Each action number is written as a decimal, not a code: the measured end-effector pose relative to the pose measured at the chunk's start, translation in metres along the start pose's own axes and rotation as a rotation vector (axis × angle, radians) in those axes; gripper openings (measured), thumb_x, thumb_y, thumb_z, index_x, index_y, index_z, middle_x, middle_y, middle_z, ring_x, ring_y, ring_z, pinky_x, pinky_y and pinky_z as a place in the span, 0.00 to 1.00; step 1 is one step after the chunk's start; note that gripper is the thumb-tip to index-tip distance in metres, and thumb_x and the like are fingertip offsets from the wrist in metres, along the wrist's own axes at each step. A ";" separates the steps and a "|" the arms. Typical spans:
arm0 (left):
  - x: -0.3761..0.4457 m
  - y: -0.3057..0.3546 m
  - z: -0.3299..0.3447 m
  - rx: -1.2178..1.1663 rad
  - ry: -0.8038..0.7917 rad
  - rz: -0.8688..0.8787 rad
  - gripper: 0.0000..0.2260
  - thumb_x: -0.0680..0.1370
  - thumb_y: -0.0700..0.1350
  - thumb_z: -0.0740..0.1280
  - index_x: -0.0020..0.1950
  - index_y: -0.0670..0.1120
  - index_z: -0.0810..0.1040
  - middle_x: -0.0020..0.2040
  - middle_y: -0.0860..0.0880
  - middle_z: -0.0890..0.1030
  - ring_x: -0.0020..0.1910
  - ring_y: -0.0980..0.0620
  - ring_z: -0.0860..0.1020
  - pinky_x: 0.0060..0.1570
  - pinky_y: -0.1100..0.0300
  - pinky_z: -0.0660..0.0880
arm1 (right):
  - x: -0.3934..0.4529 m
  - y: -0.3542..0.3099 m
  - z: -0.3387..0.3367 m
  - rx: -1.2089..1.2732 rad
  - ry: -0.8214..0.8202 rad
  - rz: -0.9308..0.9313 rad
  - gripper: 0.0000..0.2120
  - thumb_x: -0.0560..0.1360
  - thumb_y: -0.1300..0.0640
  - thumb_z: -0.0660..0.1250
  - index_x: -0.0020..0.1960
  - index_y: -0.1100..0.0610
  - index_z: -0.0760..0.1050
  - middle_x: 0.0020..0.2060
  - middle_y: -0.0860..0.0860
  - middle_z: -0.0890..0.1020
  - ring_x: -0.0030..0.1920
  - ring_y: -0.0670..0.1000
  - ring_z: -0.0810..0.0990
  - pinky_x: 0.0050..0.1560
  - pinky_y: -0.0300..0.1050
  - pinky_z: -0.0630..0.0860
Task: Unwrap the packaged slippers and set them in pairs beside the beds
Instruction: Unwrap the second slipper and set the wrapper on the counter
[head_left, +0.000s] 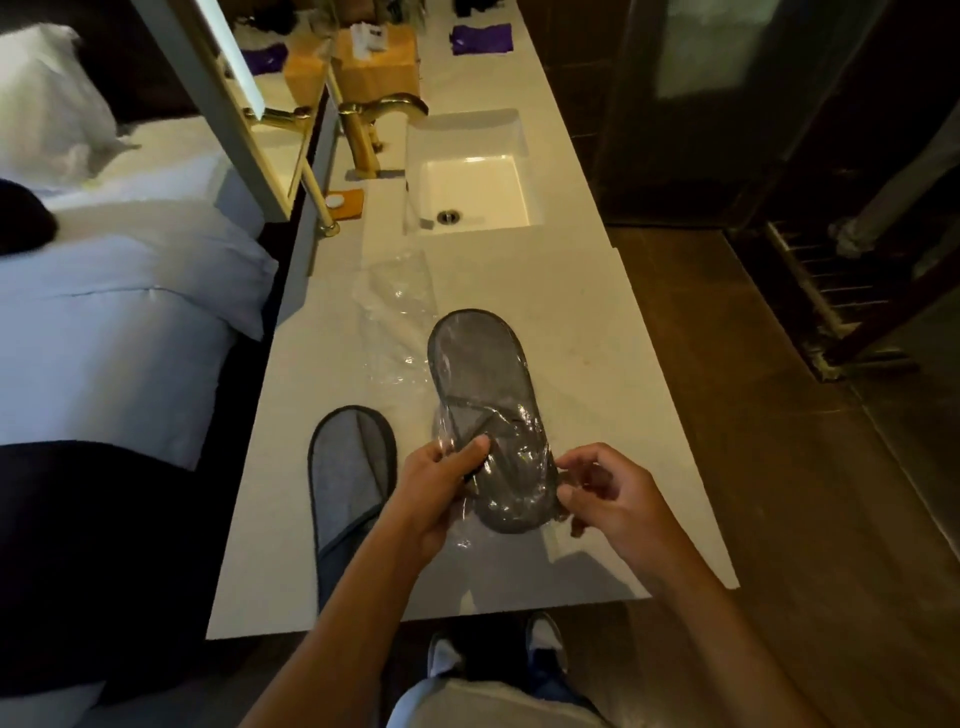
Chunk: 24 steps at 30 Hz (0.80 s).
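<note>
A grey slipper in clear plastic wrap (485, 395) is held over the white counter (597, 364), its toe pointing away from me. My left hand (441, 488) grips its near left edge, thumb on top of the wrap. My right hand (608, 499) pinches the plastic at its near right edge. An unwrapped grey slipper (348, 467) lies flat on the counter to the left, partly hidden by my left forearm. An empty clear wrapper (397, 306) lies crumpled beyond the slippers.
A white sink (472, 171) with a gold tap (374, 124) sits further along the counter. A bed with white linen (119, 312) stands at the left. Dark wooden floor (753, 467) runs along the right. My shoes (540, 639) show below the counter edge.
</note>
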<state>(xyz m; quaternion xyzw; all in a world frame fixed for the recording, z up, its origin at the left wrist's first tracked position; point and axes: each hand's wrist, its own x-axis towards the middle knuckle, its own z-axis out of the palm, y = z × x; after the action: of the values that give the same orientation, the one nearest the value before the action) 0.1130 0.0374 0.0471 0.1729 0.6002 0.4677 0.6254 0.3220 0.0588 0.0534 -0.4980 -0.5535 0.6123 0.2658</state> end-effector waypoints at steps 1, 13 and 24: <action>-0.005 0.004 -0.005 -0.017 0.002 0.024 0.12 0.77 0.42 0.69 0.58 0.38 0.80 0.47 0.42 0.87 0.43 0.48 0.86 0.38 0.57 0.82 | 0.001 -0.005 0.005 -0.008 -0.005 -0.021 0.07 0.76 0.63 0.69 0.53 0.55 0.78 0.45 0.55 0.84 0.44 0.53 0.84 0.41 0.46 0.83; -0.039 0.036 -0.048 -0.079 0.072 0.253 0.10 0.78 0.45 0.68 0.56 0.42 0.80 0.48 0.44 0.87 0.50 0.47 0.86 0.47 0.54 0.83 | 0.012 -0.049 0.047 0.012 -0.059 -0.095 0.04 0.76 0.62 0.68 0.51 0.57 0.79 0.44 0.51 0.84 0.46 0.51 0.85 0.41 0.44 0.84; -0.044 0.048 -0.057 -0.106 0.092 0.294 0.05 0.78 0.42 0.68 0.51 0.43 0.80 0.44 0.46 0.88 0.46 0.48 0.86 0.42 0.57 0.83 | 0.014 -0.066 0.056 -0.056 -0.062 -0.142 0.04 0.76 0.64 0.68 0.45 0.59 0.80 0.38 0.50 0.84 0.44 0.51 0.84 0.43 0.43 0.84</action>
<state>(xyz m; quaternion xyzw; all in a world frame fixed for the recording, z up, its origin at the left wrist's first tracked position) 0.0497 0.0068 0.0978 0.2040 0.5709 0.5928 0.5301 0.2517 0.0645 0.1045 -0.4456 -0.6124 0.5911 0.2774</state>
